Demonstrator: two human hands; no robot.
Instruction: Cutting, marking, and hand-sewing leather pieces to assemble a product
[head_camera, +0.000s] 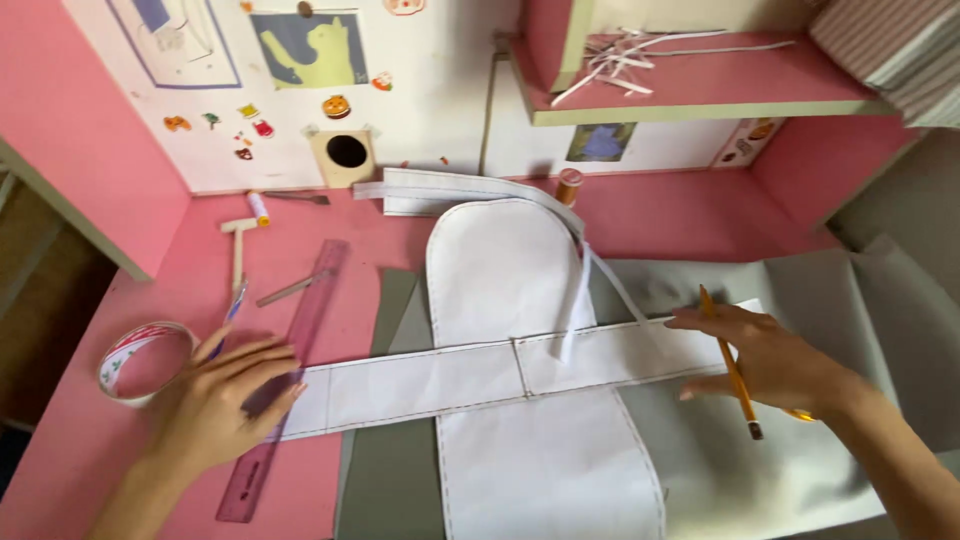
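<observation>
A long white paper strip (430, 385) with dashed edges lies across a tall rounded white paper pattern (500, 270), forming a cross on grey fabric (780, 300). My left hand (225, 400) rests flat, fingers spread, on the strip's left end and over a pink transparent ruler (290, 370). My right hand (770, 360) presses the strip's right end and holds a yellow pencil (728, 365), its tip pointing toward me.
A roll of tape (140, 362) sits at the left on the pink desk (700, 215). A small wooden hammer (238, 250), a glue stick (258, 207), a thread spool (568, 185) and paper offcuts (440, 190) lie at the back. A shelf (700, 85) overhangs the right.
</observation>
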